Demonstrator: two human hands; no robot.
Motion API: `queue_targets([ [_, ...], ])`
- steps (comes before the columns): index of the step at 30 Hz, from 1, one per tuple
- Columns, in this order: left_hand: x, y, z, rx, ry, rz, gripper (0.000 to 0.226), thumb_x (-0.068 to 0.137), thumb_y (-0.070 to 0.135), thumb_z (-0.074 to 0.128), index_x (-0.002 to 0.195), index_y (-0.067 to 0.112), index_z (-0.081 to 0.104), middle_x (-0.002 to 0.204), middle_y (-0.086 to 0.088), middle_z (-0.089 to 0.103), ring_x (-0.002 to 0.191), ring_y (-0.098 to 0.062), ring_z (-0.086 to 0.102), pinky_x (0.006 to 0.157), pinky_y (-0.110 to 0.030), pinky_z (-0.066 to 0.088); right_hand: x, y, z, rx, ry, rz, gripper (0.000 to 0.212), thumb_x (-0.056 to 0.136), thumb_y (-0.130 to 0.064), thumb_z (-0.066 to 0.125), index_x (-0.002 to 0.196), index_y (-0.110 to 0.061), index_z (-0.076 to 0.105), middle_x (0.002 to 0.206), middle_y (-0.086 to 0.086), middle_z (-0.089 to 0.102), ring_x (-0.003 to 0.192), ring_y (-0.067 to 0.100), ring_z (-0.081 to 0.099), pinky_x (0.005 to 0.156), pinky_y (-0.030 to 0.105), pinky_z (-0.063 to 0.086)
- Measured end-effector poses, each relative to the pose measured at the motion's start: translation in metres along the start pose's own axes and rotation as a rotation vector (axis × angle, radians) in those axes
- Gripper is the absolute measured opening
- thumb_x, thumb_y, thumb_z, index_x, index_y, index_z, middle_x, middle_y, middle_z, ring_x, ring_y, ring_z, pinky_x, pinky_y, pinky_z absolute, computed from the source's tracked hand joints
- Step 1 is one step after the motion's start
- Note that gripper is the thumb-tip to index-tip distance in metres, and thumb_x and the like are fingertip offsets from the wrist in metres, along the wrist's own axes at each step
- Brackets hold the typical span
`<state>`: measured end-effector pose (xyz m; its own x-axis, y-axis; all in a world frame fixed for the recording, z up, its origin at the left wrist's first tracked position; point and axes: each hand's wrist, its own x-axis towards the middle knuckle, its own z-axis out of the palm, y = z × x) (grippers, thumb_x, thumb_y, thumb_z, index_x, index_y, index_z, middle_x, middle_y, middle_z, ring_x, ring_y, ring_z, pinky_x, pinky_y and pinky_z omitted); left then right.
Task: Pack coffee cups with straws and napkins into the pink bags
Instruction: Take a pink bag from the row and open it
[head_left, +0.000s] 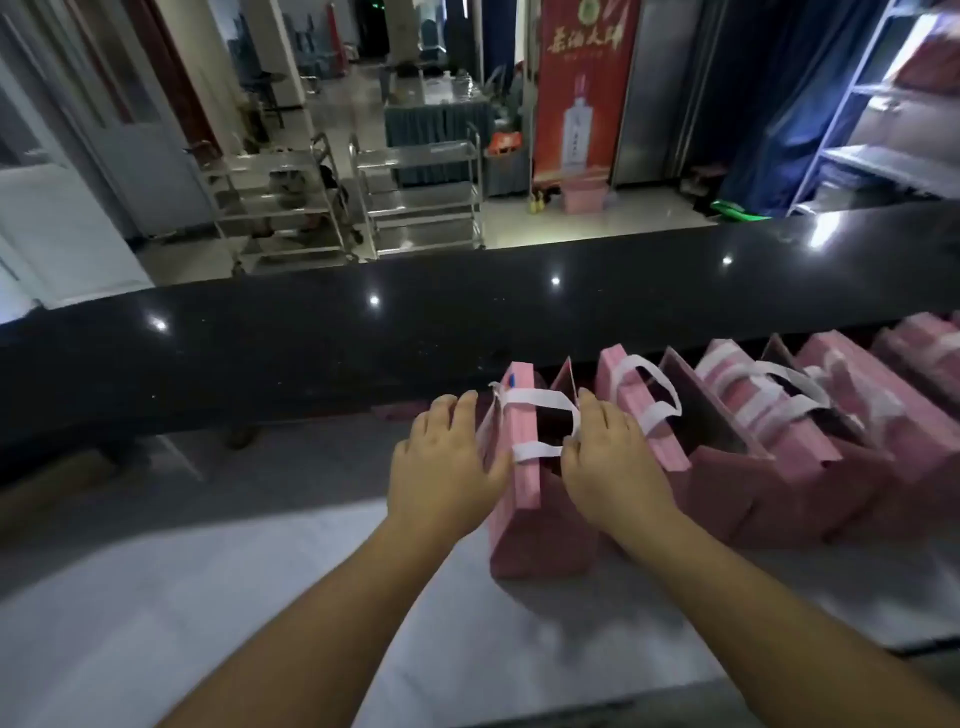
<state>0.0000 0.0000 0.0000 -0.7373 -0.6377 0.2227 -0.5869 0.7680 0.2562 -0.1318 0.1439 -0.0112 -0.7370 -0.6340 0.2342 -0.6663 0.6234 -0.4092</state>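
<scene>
Left hand (448, 462) flat against left wall of leftmost pink bag (522, 499), centre frame, on white tabletop (218, 597); grip spread, fingers straight. Right hand (613, 462) at bag's right edge, thumb near white handle (540, 402); grip unclear, fingertips hidden. Bag interior dark, contents unreadable. Row of pink bags (779, 415) cut off at right edge.

Hidden: you can't see into the nearest pink bag (519, 499), its inside dark | Cut off: row of pink bags (831, 415) runs past right edge | Blurred: right hand (613, 467) fingertips at white handle (540, 402), hold unclear
</scene>
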Motion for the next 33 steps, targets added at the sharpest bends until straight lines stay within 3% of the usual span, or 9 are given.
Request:
queue_targets([
  [5,0.025,0.024,0.028,-0.114,-0.148,0.071,0.081,0.091,0.065,0.050,0.159,0.028,0.026,0.151,0.003,0.043,0.127,-0.027,0.050,0.092,-0.047,0.052,0.019,0.016,0.003,0.145,-0.148,0.152,0.057,0.096,-0.018,0.051,0.152,-0.017,0.040,0.143,0.009,0.053,0.131,0.032,0.048,0.105,0.050,0.046],
  [8,0.036,0.031,0.042,-0.139,-0.203,0.052,0.084,0.089,0.066,0.054,0.157,0.026,0.026,0.149,0.001,0.042,0.123,-0.029,0.050,0.088,-0.045,0.052,0.029,0.015,0.005,0.162,-0.236,0.221,0.061,0.093,-0.020,0.053,0.152,-0.020,0.038,0.138,0.009,0.056,0.127,0.033,0.052,0.102,0.051,0.049],
  [11,0.047,0.036,0.053,-0.117,-0.223,0.033,0.084,0.089,0.054,0.060,0.157,0.021,0.024,0.149,-0.004,0.041,0.123,-0.032,0.050,0.085,-0.045,0.053,0.038,0.014,0.014,0.121,-0.246,0.274,0.059,0.092,-0.023,0.054,0.148,-0.020,0.037,0.125,0.011,0.064,0.114,0.036,0.060,0.091,0.050,0.053],
  [15,0.059,0.038,0.066,-0.123,-0.315,0.023,0.097,0.083,0.057,0.068,0.158,0.020,0.018,0.161,-0.011,0.028,0.128,-0.037,0.048,0.088,-0.046,0.052,0.043,0.014,0.024,0.050,-0.290,0.369,0.061,0.093,-0.030,0.054,0.151,-0.019,0.036,0.109,0.011,0.070,0.099,0.037,0.064,0.077,0.044,0.054],
  [21,0.065,0.034,0.071,-0.162,-0.440,-0.007,0.116,0.076,0.057,0.074,0.162,0.026,0.002,0.168,-0.009,0.011,0.138,-0.040,0.042,0.099,-0.049,0.047,0.047,0.012,0.025,-0.020,-0.300,0.412,0.030,0.093,-0.018,0.048,0.122,-0.016,0.053,0.109,0.011,0.069,0.096,0.038,0.063,0.084,0.049,0.057],
  [25,0.064,0.032,0.066,-0.165,-0.471,-0.033,0.121,0.077,0.054,0.073,0.164,0.026,-0.006,0.163,-0.007,0.017,0.138,-0.038,0.044,0.101,-0.047,0.049,0.041,0.012,0.026,-0.064,-0.295,0.396,0.034,0.096,-0.013,0.047,0.130,-0.016,0.052,0.110,0.011,0.069,0.095,0.037,0.064,0.075,0.043,0.053],
  [29,0.060,0.028,0.055,-0.264,-0.376,-0.172,0.103,0.087,0.032,0.068,0.165,0.021,0.002,0.140,-0.012,0.051,0.114,-0.036,0.062,0.080,-0.042,0.052,0.029,0.011,0.022,-0.055,-0.284,0.381,0.029,0.100,-0.013,0.047,0.128,-0.015,0.052,0.111,0.009,0.068,0.080,0.030,0.055,0.064,0.037,0.043],
  [31,0.056,0.022,0.048,-0.231,-0.323,-0.214,0.079,0.092,0.022,0.064,0.159,0.015,0.023,0.109,-0.006,0.060,0.091,-0.031,0.062,0.070,-0.037,0.049,0.021,0.012,0.020,-0.051,-0.286,0.362,0.029,0.102,-0.014,0.048,0.131,-0.015,0.053,0.112,0.008,0.068,0.080,0.027,0.053,0.059,0.034,0.040],
  [33,0.050,0.015,0.041,-0.227,-0.283,-0.231,0.044,0.096,0.018,0.059,0.139,0.012,0.050,0.097,-0.004,0.060,0.082,-0.028,0.058,0.068,-0.037,0.048,0.014,0.012,0.016,-0.050,-0.295,0.340,0.031,0.104,-0.015,0.048,0.134,-0.014,0.053,0.116,0.010,0.068,0.086,0.030,0.059,0.062,0.034,0.042],
])
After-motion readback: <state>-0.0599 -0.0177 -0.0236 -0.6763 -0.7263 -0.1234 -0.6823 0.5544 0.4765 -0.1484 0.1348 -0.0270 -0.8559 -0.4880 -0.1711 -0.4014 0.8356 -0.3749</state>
